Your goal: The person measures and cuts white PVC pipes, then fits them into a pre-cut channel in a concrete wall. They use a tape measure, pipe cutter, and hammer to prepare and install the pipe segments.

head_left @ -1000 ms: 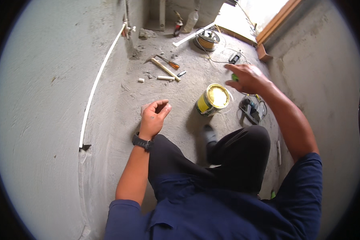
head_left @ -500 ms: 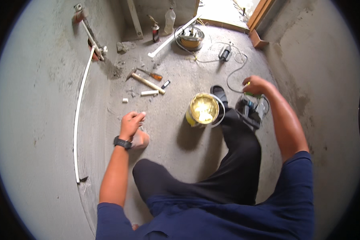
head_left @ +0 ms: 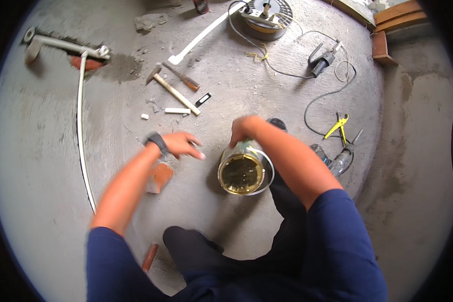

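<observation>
My right hand is at the far end of a paint bucket, its fingers curled down against it and partly hidden. The bucket is tipped toward me, so its golden inside and its wire-like handle show. To the left, my left hand hangs above the floor, slightly blurred, with fingers apart and nothing in them. Below that wrist lies an orange-brown brick piece. Yellow pipe cutters rest on the floor at the right, beside a power drill.
A hammer, a chisel-like tool and white pipe pieces lie ahead on the left. Farther off stand a cable reel and a black plug-in tool with its cord. White pipe runs along the left wall.
My right hand has left the yellow cutters on the floor and moved left onto the bucket, which has tilted toward me. My left hand has spread its fingers. The view has shifted.
</observation>
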Available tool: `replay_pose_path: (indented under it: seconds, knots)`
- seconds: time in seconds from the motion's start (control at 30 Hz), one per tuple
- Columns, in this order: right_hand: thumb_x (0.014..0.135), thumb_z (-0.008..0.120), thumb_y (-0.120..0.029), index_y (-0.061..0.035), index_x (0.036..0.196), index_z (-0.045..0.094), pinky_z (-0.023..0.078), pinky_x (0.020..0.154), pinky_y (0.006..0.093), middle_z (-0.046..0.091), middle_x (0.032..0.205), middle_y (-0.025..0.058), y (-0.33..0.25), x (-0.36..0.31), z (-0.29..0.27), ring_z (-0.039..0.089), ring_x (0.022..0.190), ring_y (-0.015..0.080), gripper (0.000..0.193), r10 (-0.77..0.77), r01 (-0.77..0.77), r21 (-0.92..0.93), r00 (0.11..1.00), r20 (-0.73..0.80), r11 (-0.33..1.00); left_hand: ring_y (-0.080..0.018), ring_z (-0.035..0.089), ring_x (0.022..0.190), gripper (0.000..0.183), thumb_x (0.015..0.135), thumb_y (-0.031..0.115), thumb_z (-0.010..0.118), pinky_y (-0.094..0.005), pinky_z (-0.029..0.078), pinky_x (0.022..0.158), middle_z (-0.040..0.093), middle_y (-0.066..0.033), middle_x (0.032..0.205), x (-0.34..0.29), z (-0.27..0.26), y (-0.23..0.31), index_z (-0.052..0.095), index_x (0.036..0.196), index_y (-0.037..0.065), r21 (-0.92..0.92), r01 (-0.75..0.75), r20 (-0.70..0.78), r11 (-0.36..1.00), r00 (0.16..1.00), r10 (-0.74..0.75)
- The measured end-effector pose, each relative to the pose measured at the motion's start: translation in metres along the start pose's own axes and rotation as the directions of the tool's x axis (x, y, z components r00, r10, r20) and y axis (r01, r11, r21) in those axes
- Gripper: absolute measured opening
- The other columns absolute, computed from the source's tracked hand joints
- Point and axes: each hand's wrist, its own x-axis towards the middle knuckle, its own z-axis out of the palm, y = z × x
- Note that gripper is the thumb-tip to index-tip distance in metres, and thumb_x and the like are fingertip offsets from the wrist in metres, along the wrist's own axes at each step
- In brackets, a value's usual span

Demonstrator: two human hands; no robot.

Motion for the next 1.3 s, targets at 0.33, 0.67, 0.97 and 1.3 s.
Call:
replay_pose_path:
  seconds: [0.33,0.67,0.97,1.3]
  knots:
    - [0.068,0.089,-0.052,-0.0141,0.138,0.063,0.058,0.089,0.0506,0.068,0.135,0.005,0.056,-0.061,0.034,0.069,0.116,0.0288,0.084,-0.002,-0.033,0.125,0.963,0.271,0.992,-0.0284,0.064,0.118,0.109,0.083,0.02,0.082,-0.0393,0.062,0.075,0.056,-0.0138,0.147,0.074,0.116,0.024,0.011,0.166,0.029,-0.387,0.131,0.098,0.913,0.99,-0.101]
    - [0.093,0.056,-0.026,-0.0225,0.149,0.051,0.056,0.091,0.0466,0.07,0.128,0.0091,0.032,-0.045,0.049,0.069,0.117,0.0288,0.056,0.114,-0.138,0.111,0.974,0.197,0.984,-0.041,0.057,0.129,0.093,0.082,0.024,0.067,-0.0443,0.046,0.109,0.057,-0.0299,0.14,0.086,0.111,0.062,0.024,0.162,0.008,-0.08,0.365,0.044,0.928,0.931,-0.363]
    - [0.093,0.06,-0.033,-0.0023,0.131,0.066,0.057,0.091,0.0513,0.069,0.13,0.017,-0.001,-0.044,0.011,0.068,0.119,0.0309,0.049,0.22,-0.248,0.116,0.952,0.213,0.962,-0.037,0.067,0.11,0.045,0.087,0.028,0.067,-0.0441,0.053,0.097,0.071,-0.0238,0.116,0.105,-0.054,0.093,0.065,0.123,0.001,-0.469,-0.104,-0.557,0.877,0.805,-0.202]
    - [0.083,0.066,-0.033,0.0012,0.106,0.072,0.055,0.088,0.0503,0.072,0.098,0.0263,0.066,-0.081,-0.295,0.068,0.098,0.045,0.042,-0.003,0.008,0.007,0.843,-0.539,1.0,-0.0369,0.054,0.119,0.059,0.088,0.025,0.072,-0.0488,0.044,0.104,0.057,-0.0187,0.123,0.1,-0.234,0.132,0.051,0.138,0.004,0.22,-0.211,-0.888,0.952,0.36,0.285]
